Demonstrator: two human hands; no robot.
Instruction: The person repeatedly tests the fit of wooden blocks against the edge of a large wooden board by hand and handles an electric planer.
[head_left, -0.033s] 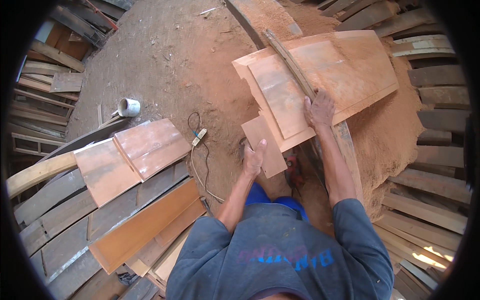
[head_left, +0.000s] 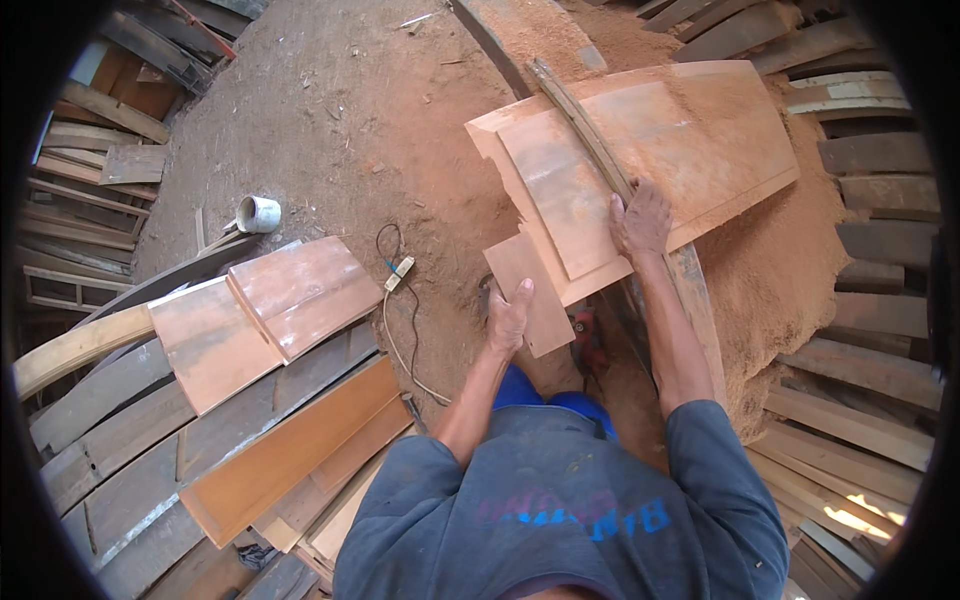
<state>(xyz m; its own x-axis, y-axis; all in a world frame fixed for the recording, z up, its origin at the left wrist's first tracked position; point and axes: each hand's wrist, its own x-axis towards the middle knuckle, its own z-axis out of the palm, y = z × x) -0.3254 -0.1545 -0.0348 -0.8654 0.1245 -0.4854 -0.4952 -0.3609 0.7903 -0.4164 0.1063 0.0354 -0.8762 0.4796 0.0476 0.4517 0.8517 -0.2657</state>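
My left hand (head_left: 508,318) is closed on a small rectangular wooden board (head_left: 530,292), thumb on top and the other fingers mostly hidden beneath. The board's far end meets the near left edge of a large reddish wooden panel (head_left: 700,130). This panel has a raised centre and a dusting of sawdust. Across it lies a narrow wooden strip (head_left: 575,120), and my right hand (head_left: 643,222) grips the strip's near end, pressed down against the panel. Under the panel runs a long wooden beam (head_left: 690,285).
A red power tool (head_left: 590,345) sits on the ground below the panel. Reddish sawdust (head_left: 775,300) is heaped at right. To the left are stacked panels (head_left: 300,290), a white cup (head_left: 258,214) and a socket block (head_left: 399,273) on a cord. Timber stacks (head_left: 870,380) line both sides.
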